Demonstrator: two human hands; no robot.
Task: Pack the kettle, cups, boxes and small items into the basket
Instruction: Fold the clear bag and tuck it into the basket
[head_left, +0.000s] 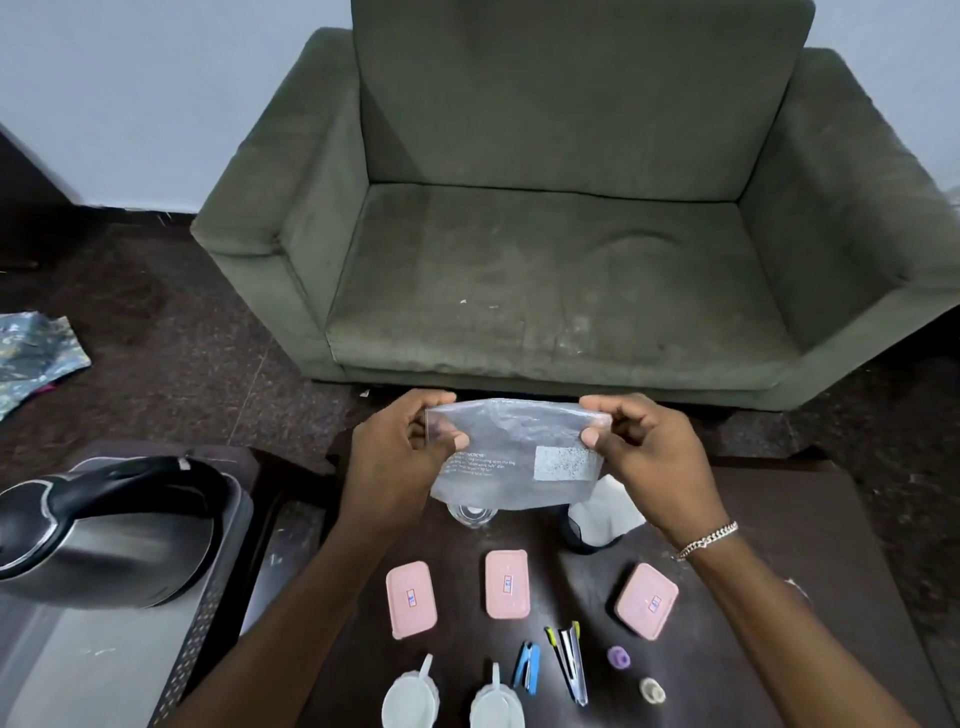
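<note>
My left hand (400, 457) and my right hand (649, 457) each pinch a top corner of a clear plastic zip bag (514, 457), held spread above the dark table (779, 519). A steel kettle (104, 530) with a black handle lies in the dark perforated basket (208, 613) at the left. Three pink lidded boxes (410, 597) (507, 584) (647, 600) sit on the table. Two white cups (410, 704) (496, 706) stand at the front edge. A blue clip (527, 667), pens (569, 662), a purple ring (618, 657) and a small tape roll (652, 691) lie nearby.
A green armchair (561, 234) stands just beyond the table. Under the bag are a clear glass item (470, 514), a white cloth (605, 514) and a black round thing (576, 540). Patterned fabric (36, 353) lies on the dark floor at the left.
</note>
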